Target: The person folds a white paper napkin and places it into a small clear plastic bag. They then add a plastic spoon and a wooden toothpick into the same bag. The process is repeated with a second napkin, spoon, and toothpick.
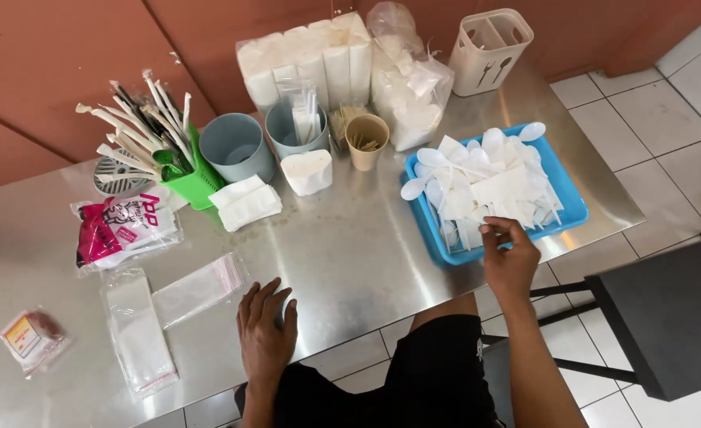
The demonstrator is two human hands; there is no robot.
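My left hand rests flat on the steel table near its front edge, fingers spread, holding nothing. Clear plastic sleeves lie just to its left. My right hand reaches to the front edge of a blue tray piled with white plastic spoons and forks. Its fingertips pinch at a white piece in the pile; whether that piece is lifted I cannot tell.
Behind stand a green holder of wrapped straws, two grey cups, a tan cup of toothpicks, napkin packs, a white cutlery caddy and folded napkins. A pink-and-white packet lies left. A dark chair stands right.
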